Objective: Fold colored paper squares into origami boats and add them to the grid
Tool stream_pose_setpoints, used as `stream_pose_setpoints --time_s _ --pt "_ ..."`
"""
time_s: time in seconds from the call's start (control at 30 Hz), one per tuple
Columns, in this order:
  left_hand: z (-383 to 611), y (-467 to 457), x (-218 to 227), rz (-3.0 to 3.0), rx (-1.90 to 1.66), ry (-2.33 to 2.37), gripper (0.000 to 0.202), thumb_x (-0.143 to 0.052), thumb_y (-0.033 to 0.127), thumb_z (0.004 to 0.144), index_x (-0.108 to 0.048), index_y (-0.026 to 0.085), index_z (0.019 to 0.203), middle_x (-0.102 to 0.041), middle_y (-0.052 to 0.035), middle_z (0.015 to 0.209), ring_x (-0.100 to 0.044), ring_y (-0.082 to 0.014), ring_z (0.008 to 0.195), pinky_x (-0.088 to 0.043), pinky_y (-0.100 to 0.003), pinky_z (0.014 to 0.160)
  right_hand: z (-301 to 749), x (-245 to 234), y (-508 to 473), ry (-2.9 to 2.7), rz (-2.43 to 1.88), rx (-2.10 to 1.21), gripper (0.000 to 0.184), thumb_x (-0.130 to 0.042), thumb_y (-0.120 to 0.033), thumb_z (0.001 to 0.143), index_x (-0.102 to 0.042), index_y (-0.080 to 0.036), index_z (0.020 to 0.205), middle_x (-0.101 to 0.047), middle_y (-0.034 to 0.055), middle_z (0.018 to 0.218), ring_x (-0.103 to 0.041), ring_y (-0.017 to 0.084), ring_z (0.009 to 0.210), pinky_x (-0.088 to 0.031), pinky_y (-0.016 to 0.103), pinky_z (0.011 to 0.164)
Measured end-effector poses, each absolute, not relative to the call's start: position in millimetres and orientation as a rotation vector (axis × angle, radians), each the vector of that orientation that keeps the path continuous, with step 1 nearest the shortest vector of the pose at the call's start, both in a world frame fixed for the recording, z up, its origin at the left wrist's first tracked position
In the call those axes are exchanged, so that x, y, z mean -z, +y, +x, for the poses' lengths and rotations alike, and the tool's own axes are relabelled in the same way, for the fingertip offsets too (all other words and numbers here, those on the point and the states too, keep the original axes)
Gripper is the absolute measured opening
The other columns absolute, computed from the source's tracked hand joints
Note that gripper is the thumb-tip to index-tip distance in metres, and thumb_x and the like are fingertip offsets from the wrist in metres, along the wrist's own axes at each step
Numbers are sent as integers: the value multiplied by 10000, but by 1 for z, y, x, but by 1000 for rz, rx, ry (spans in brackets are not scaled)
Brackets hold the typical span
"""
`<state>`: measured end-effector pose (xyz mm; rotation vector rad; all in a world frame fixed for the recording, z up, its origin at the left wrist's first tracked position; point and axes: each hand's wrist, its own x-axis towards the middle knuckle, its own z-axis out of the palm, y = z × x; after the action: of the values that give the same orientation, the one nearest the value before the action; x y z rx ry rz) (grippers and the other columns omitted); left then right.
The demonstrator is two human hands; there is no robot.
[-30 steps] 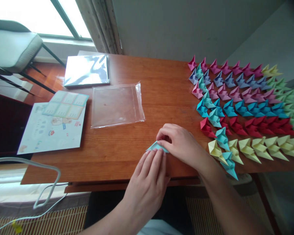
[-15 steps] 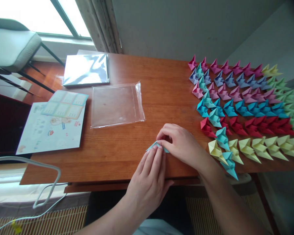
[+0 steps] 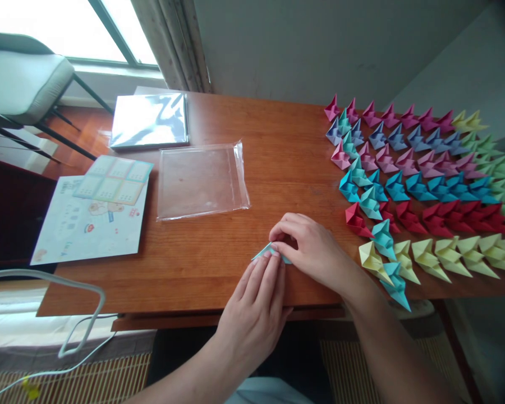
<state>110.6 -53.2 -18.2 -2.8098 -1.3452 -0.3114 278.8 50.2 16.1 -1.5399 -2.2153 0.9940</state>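
Observation:
A small folded piece of light blue paper [image 3: 263, 252] lies flat on the table near its front edge. My left hand [image 3: 255, 308] rests over it with fingers stretched out, their tips pressing the paper down. At the paper's upper right, my right hand [image 3: 309, 247] is curled, thumb and index finger pinching close to the fold. Most of the paper is covered by the fingers. To the right stand rows of folded paper pieces, among them a pale yellow one [image 3: 372, 258] and a light blue one [image 3: 395, 286].
On the left of the wooden table [image 3: 193, 258] are a clear plastic sleeve [image 3: 197, 182], a shiny wrapped pack [image 3: 149, 119] and printed sheets [image 3: 90, 224]. A white cable [image 3: 84, 286] loops at the lower left. A chair [image 3: 29, 84] stands by the window.
Both hands stay almost in place over the light blue paper, with the left thumb drawn slightly inward. The whole view has shifted very slightly.

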Motion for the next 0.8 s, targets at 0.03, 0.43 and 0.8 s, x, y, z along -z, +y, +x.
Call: stream_pose_setpoints --time_s 0.03,0.43,0.8 --pt "110 -53 18 -2810 311 -1343 601 -463 375 995 -458 -18 1451 -449 -215 1549 -401 -357 1444 -311 -450 1213 279 -16 50 -2214 -1538 -994 124 -693 -113 853 -649 -222 814 -649 -5 876 -583 174 882 -434 297 769" --pt "110 -57 22 -2803 307 -1337 589 -506 327 975 -458 -12 1454 -423 -211 1567 -330 -355 1483 -256 -455 1245 278 -15 49 -2218 -1550 -968 106 -669 -138 884 -649 -217 815 -653 0 884 -583 177 895 -438 302 792" --pt "110 -51 14 -2855 367 -1363 609 -501 387 980 -477 -11 1439 -464 -216 1538 -399 -356 1443 -357 -447 1189 278 -17 51 -2221 -1559 -958 110 -679 -140 883 -655 -217 808 -650 -4 871 -586 170 870 -428 286 761"
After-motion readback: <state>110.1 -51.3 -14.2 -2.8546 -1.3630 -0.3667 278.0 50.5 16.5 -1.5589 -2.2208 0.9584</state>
